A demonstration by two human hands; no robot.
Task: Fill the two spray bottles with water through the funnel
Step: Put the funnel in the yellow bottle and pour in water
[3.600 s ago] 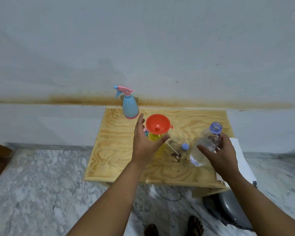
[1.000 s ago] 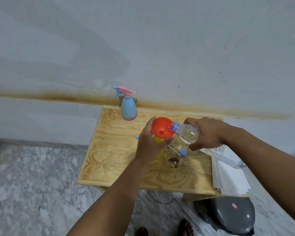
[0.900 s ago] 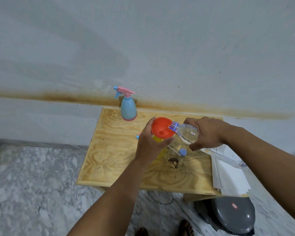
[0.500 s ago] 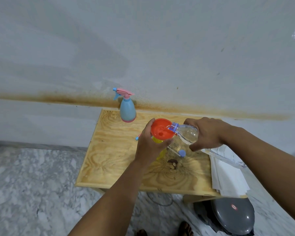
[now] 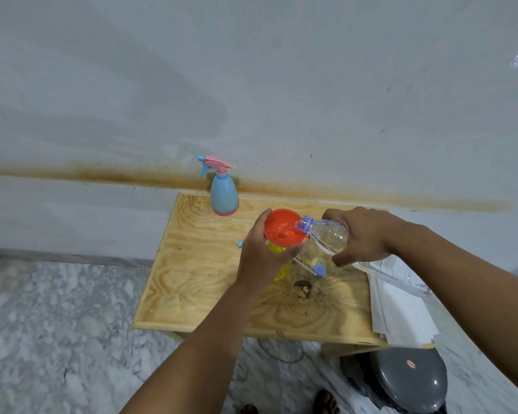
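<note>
L hand (image 5: 259, 258) wrapped round yellow spray bottle (image 5: 278, 258) under orange funnel (image 5: 283, 227); R hand (image 5: 361, 234) clamped on tipped water bottle (image 5: 326, 234), mouth at rim. Blue spray bottle (image 5: 224, 194) waits by wall. Tip too steep, funnel overflows onto table (image 5: 198, 264).

A: What do you see down there?

B: A small wooden table (image 5: 198, 282) pushed against a white wall (image 5: 251, 85); the wall has a long brown stain (image 5: 102, 176) running across it, just above the table's back edge.

A: Anything on the table?

B: A dark knot (image 5: 302, 287) in the wood near the middle; some white papers (image 5: 398, 318) lie at its right edge and hang over a bit.

A: And on the ground?

B: The floor (image 5: 57, 339) is grey and white like marble; a round grey lid (image 5: 413, 380) sits low on the right, under the table's corner; two toes (image 5: 326, 403) peek in at the bottom.
</note>
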